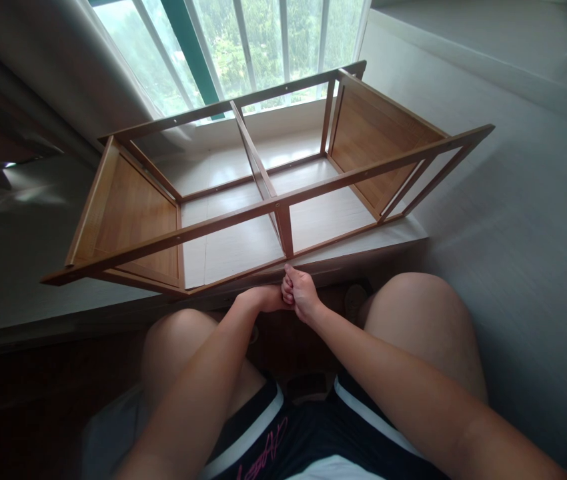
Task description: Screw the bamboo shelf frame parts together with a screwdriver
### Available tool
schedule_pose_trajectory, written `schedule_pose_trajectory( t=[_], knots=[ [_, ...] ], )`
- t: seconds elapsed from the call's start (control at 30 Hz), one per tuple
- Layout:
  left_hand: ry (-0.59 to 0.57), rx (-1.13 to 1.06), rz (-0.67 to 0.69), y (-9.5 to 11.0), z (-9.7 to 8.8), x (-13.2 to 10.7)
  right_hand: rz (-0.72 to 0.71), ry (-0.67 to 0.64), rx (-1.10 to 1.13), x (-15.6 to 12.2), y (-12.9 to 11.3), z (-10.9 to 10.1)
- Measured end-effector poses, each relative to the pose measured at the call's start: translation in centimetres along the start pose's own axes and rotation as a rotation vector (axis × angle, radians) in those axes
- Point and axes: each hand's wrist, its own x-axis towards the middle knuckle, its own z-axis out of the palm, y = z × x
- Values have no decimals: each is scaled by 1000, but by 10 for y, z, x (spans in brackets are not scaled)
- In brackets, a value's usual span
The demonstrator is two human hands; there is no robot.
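Curling in on themselves, the fingers of my right hand [302, 297] are pressed together with the thumb laid over them, just below the foot of the middle post [284, 230]. My left hand [272, 298] meets it from the other side, but its fingers are mostly hidden, so I cannot tell whether they grip anything (nor whether something small sits between my two hands). The wooden frame [321, 187] lies in front of me on the white ledge [233, 230], below the window [263, 50]. As far as I can judge, its skeleton is well along: the long rails are up, the left end panel [136, 210] and the right end panel [376, 127] stand in place, and a crossbar [253, 150] spans the middle. What looks left undone is the filling in: both bays are open on top and towards me, with the ledge showing through, and the far rail [258, 95] has bare holes. Whether the joints are tightened, I cannot tell.
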Motion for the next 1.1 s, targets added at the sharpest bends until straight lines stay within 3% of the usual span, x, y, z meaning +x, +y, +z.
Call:
schedule_pose_trajectory(
  t=[0.3,0.53,0.77,0.9,1.1],
  knots=[
    [22,53,-40,-2,0,-2,-192,152,-381,9,1,-9],
    [20,47,-44,-3,0,-2,-410,232,-826,6,-7,-12],
    [16,25,-41,-3,1,-2,-451,269,-1038,5,-12,-12],
    [17,36,-45,-3,1,-2,-433,235,-966,7,-10,-13],
    [4,35,-37,-1,0,-1,-138,83,-367,7,-3,-6]
  ],
)
